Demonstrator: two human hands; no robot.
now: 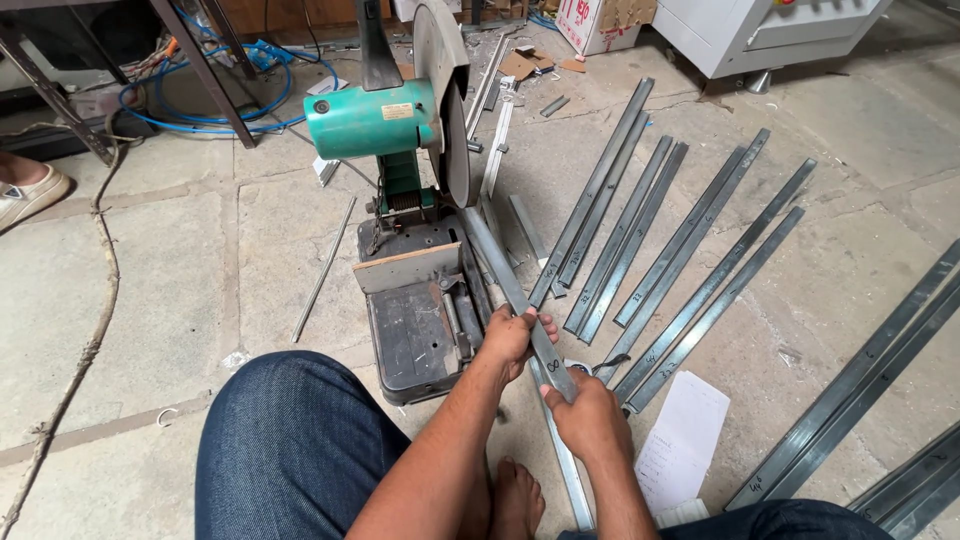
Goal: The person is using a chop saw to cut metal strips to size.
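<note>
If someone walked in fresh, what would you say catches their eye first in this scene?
First the green chop saw standing on the concrete floor at centre, its disc raised. Just below it, the left hand and right hand both grip a grey metal strip that runs under the disc. To the right, many similar long strips lie fanned out on the floor.
</note>
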